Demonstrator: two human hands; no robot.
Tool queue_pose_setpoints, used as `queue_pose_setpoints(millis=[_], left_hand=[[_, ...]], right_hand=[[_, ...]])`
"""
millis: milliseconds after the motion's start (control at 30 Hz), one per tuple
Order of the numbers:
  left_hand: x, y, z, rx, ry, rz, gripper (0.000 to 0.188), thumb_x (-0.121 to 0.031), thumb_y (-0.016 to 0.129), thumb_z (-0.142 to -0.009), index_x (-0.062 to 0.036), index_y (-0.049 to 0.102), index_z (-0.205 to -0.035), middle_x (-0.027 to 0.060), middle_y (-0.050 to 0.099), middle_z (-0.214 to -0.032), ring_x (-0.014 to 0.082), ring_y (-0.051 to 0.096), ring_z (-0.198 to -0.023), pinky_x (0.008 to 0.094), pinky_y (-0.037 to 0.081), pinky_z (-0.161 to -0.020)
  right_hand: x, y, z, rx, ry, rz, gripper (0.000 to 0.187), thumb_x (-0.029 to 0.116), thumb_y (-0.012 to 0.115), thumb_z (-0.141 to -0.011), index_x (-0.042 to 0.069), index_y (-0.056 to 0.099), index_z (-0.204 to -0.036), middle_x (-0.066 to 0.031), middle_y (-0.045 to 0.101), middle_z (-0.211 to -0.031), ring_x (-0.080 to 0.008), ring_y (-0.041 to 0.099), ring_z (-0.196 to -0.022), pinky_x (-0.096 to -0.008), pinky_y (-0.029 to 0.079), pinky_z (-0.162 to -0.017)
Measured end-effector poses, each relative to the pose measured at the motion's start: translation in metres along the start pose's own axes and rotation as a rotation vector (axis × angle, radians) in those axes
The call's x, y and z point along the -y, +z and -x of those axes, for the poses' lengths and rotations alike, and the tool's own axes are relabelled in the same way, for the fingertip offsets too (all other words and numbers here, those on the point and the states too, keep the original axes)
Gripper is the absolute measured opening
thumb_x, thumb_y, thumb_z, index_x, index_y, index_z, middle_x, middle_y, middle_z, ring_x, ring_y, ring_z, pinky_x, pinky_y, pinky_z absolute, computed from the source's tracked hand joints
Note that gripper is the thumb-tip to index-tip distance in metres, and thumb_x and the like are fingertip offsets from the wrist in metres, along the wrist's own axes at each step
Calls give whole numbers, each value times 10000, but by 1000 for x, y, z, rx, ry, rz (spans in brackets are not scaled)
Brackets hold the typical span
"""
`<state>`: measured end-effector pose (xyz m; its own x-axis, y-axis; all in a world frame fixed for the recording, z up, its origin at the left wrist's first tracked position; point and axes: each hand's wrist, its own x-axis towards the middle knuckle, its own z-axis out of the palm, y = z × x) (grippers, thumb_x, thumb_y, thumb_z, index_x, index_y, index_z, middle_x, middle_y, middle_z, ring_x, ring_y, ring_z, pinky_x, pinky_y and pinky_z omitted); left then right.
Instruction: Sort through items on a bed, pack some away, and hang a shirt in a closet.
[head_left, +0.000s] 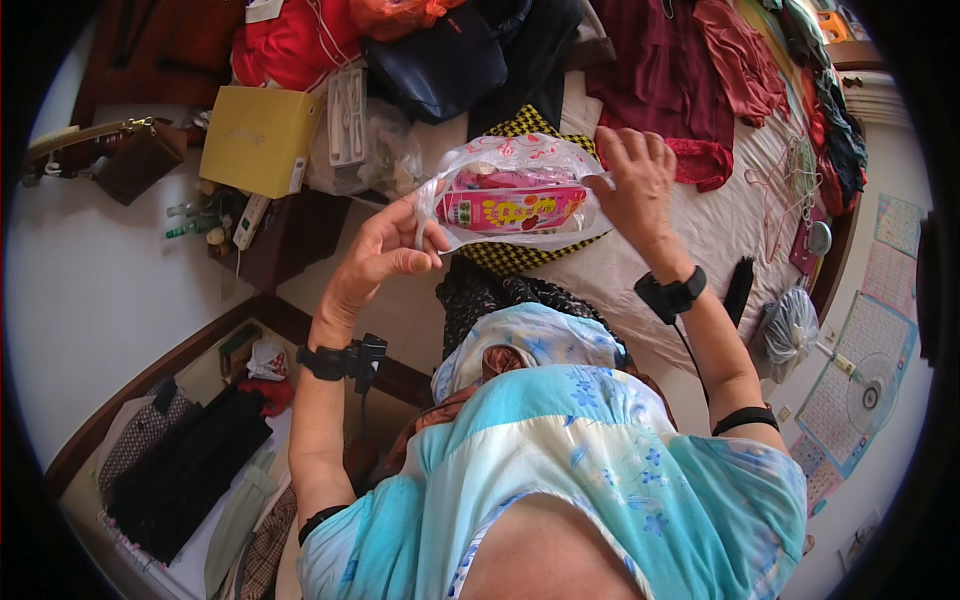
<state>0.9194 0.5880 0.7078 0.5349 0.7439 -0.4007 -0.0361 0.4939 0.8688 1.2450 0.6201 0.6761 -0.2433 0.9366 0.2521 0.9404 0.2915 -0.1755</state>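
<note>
A thin white plastic bag (520, 237) with red print is held wide at its mouth in front of me. Inside lies a bright pink package (515, 208) with yellow lettering. My left hand (392, 240) is closed on the twisted handle at the bag's left side, the thumb pointing right. On the other side is my right hand (640, 190), its fingers stretched upward and apart. That thumb rests against the bag's right rim; whether it hooks a handle is hard to make out. Under the bag is a yellow-and-black houndstooth cloth (530, 258).
The bed (640, 285) carries dark red clothes (665, 75), a dark blue bag (437, 62) and wire hangers (790, 190). To the left, a yellow box (258, 140) stands on a dark cabinet (290, 235). Folded clothes (190, 480) lie lower left; a fan (870, 393) shows at right.
</note>
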Motion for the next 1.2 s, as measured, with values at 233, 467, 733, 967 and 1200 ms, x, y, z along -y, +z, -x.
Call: queue_pose_setpoints(millis=[233,467,733,967,1200], left_hand=[[-5,-1,-6,-28,35,-27,903,-429,741,-700,-7,350,-1396,80,609,-933,144,588,-779,271,459,-797],[-11,1,-15,-130,96,-79,398,-208,709,-787,-5,566,-1099,54,605,-915,113,572,-786,239,457,-773],[-43,22,-10,-109,213,-311,156,-78,665,-779,-17,524,-751,71,488,-1170,97,484,-951,257,395,-878],[-66,48,-20,32,412,-632,169,-96,657,-722,-25,504,-737,123,453,-1300,221,425,-1186,391,236,-1070],[-46,54,-58,107,363,-506,143,-89,658,-738,-20,532,-744,122,472,-1278,200,474,-1152,328,344,-998]], right_hand=[[-48,-20,34,753,430,-323,373,329,734,-711,0,595,-818,-112,579,-733,-258,553,-706,-350,421,-667],[-21,-24,25,78,480,-1183,197,151,632,-845,-26,597,-926,16,566,-763,-98,511,-763,-250,420,-716],[23,-34,-1,257,338,-1747,90,113,578,-892,30,557,-865,41,522,-718,-39,478,-662,-193,385,-604],[59,-50,-16,445,235,-1653,388,146,711,-800,10,537,-1119,-14,565,-1013,-93,523,-892,-242,444,-743],[87,5,0,459,135,-1386,430,260,670,-840,31,556,-1185,-89,612,-1079,-182,579,-976,-315,466,-852]])
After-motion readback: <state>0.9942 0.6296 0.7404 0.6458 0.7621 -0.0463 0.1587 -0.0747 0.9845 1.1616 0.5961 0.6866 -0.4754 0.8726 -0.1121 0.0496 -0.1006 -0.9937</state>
